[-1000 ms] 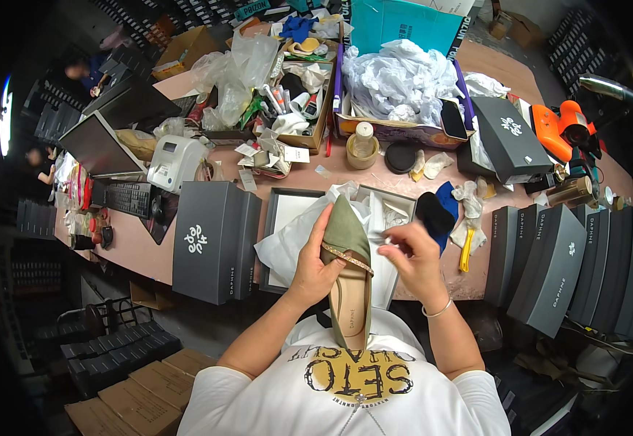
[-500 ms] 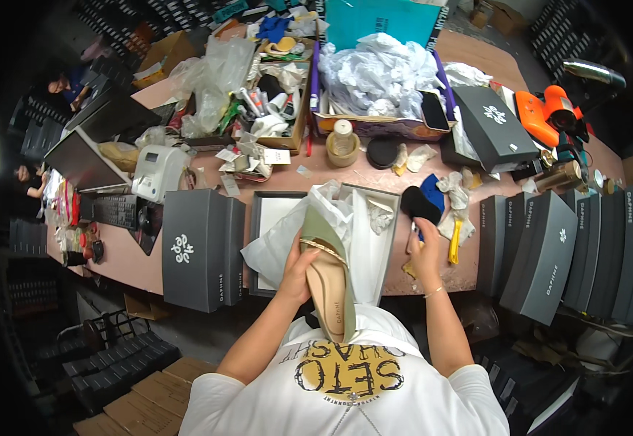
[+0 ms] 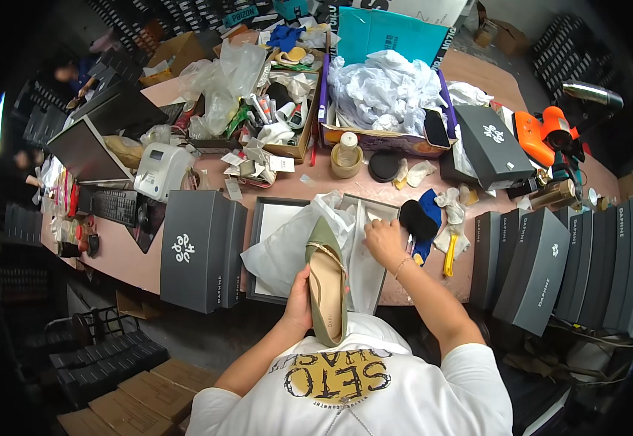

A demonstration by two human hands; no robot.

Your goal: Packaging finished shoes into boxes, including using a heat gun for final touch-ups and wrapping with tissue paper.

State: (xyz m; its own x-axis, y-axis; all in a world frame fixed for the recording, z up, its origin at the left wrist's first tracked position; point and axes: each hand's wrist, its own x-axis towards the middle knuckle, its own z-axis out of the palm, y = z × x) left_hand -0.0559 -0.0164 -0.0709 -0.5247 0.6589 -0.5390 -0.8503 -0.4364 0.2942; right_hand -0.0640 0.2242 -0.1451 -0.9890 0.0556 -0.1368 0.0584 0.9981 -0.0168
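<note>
A green pointed flat shoe [image 3: 325, 283] with a beige insole and a gold trim is held upright, toe away from me, in front of my shirt. My left hand [image 3: 299, 299] is closed around its left side. Below its toe, white tissue paper [image 3: 280, 251] spills out of an open grey shoe box [image 3: 258, 289]. My right hand [image 3: 385, 243] reaches over the right part of that box, back of the hand up and fingers curled down. What its fingertips pinch is hidden beneath them. Beside this hand lies a black round pad [image 3: 418, 219] on a blue cloth [image 3: 430, 203].
Closed grey shoe boxes [image 3: 194, 251] stand at the left, and a row of more boxes [image 3: 527, 269] at the right. A yellow-handled tool [image 3: 450, 256] lies near white rags. Behind are a jar [image 3: 346, 156], a carton of crumpled paper [image 3: 385, 87] and an orange device [image 3: 538, 129].
My right hand has moved left from beside the black pad to the box, where crumpled white paper lay. The shoe has turned slightly more upright in my left hand.
</note>
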